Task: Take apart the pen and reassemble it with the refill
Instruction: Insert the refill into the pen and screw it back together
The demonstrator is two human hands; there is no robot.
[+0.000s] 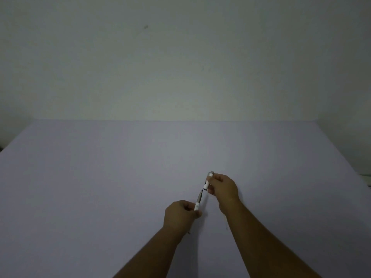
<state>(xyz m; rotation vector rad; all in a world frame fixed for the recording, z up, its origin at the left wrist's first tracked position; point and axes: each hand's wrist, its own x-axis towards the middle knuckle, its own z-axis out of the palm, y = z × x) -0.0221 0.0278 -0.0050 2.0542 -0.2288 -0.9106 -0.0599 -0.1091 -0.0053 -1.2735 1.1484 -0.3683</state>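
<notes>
A slim white pen with silver trim is held above the table, slanting from lower left to upper right. My left hand (pixel 180 214) pinches the pen's lower white part (pixel 197 206). My right hand (pixel 223 188) grips the upper white part (pixel 207 180), whose silver end pokes out past my fingers. Between the two parts a thin grey section (pixel 200 194) shows; the dim light does not let me tell whether it is the refill or a tapered piece. Both forearms come in from the bottom edge.
A pale lilac table (pixel 100 187) fills the lower half, with a plain pale wall (pixel 180 67) behind it. A light object (pixel 366 178) sits at the table's right edge. A small speck (pixel 188 233) lies by my left wrist.
</notes>
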